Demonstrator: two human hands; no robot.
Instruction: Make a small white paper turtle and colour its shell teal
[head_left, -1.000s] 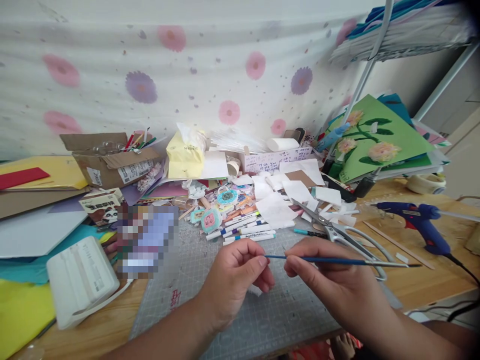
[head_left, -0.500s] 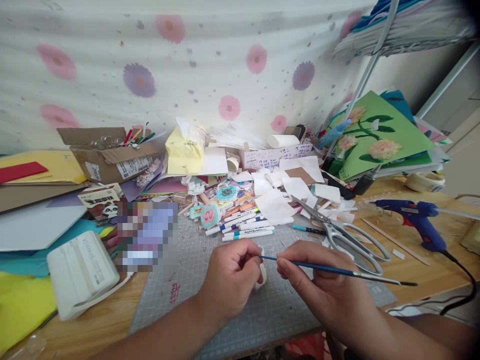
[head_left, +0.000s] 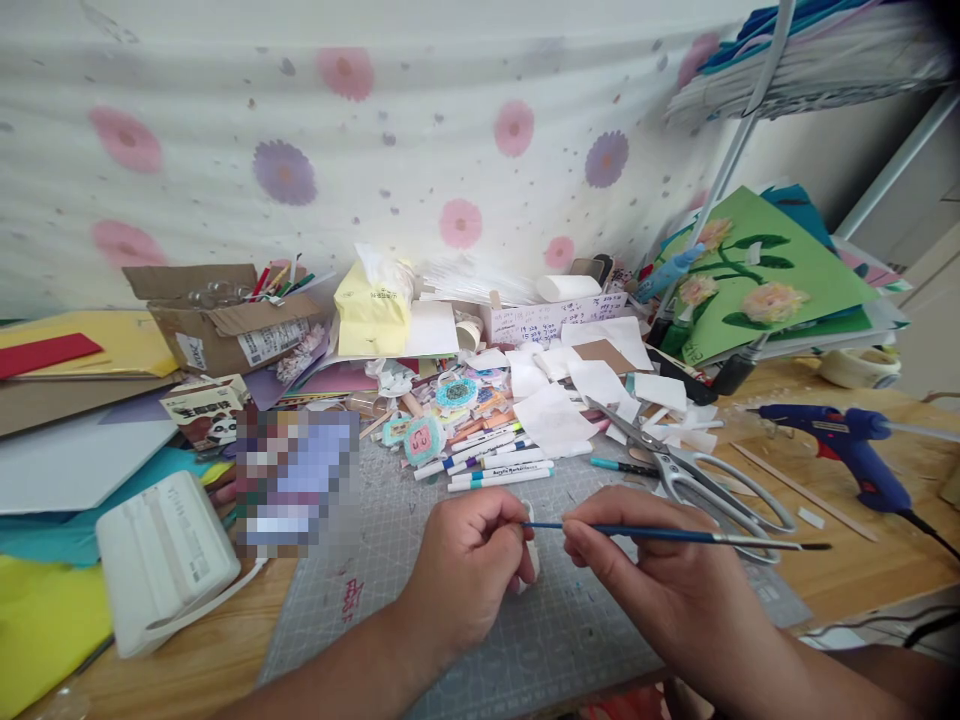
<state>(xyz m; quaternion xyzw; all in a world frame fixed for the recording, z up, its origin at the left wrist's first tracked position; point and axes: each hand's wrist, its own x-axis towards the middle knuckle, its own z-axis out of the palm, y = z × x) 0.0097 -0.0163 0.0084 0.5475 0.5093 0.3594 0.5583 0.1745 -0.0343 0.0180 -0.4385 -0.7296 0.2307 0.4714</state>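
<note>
Head view — both hands' fingers pinch a paintbrush [head_left: 660, 535] over the cluttered cutting mat [head_left: 465, 630].

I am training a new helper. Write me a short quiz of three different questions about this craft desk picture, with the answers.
1. True or false: the right hand holds a brush.
2. What lies right behind the brush, on the mat: A) scissors, B) a stapler, C) a ruler?
3. Fill in: the left hand pinches a small ____ piece against the brush end.

Key
1. True.
2. A, the scissors.
3. White; the white piece is mostly hidden by fingers.
</note>
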